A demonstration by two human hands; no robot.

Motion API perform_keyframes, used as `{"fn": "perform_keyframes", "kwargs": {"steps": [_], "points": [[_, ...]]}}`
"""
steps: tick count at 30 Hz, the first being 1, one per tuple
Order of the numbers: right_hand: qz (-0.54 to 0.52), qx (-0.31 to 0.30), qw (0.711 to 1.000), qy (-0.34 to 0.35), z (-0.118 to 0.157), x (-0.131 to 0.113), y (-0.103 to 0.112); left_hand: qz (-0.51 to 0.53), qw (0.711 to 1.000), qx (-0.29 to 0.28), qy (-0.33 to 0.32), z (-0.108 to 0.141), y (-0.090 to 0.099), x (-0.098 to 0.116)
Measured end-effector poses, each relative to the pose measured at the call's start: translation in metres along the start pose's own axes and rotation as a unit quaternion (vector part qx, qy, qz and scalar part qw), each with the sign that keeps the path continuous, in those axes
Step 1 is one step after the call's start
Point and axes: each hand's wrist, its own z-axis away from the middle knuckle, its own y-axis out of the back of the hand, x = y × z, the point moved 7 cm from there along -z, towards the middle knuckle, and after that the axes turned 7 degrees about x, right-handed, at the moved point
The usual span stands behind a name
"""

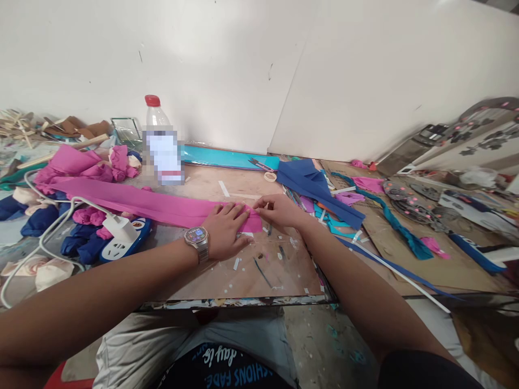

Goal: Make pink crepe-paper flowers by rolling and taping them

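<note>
A long pink strip [162, 208], which looks like crepe paper or cloth, stretches across the worktable from the left to its middle. My left hand [224, 229], with a watch on the wrist, lies flat over the strip near its right end, fingers extended. At that end my right hand [279, 209] has thumb and fingertips pinched on the strip's upper edge. What exactly lies between those fingertips is small and partly hidden. Just beyond my hands are a roll of tape [270, 177] and thread snips [261, 163].
Pink and navy crumpled pieces [87, 162], a white cable and a power strip [125, 237] crowd the left. A red-capped bottle [156, 113] stands behind a phone [165, 156]. Navy folded strips [312, 183], a teal twisted strip [391, 219] and cardboard [377, 232] lie right.
</note>
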Motion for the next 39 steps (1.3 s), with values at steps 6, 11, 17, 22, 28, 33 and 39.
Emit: {"fn": "perform_keyframes", "kwargs": {"steps": [6,11,17,22,28,33,39], "points": [[0.030,0.015,0.999,0.010,-0.001,0.001,0.004,0.001,1.000,-0.003,0.000,0.001,0.001,0.001],[0.019,0.012,1.000,0.000,-0.002,0.005,0.001,0.002,1.000,0.000,0.002,0.000,0.001,0.000],[-0.002,0.004,1.000,-0.004,-0.001,0.003,0.001,0.007,1.000,0.005,0.003,0.000,0.000,0.000],[-0.018,-0.009,1.000,-0.016,0.000,0.002,0.000,0.006,1.000,0.002,0.003,0.000,0.000,0.000],[-0.057,-0.013,0.998,-0.010,0.000,-0.001,-0.002,0.006,1.000,0.004,0.002,0.000,0.000,0.000],[-0.078,-0.019,0.997,-0.008,0.000,-0.001,-0.005,0.005,1.000,0.005,0.003,0.001,-0.001,-0.001],[-0.040,-0.003,0.998,0.051,-0.001,-0.010,-0.002,0.009,1.000,0.004,0.005,0.000,-0.004,-0.003]]}}
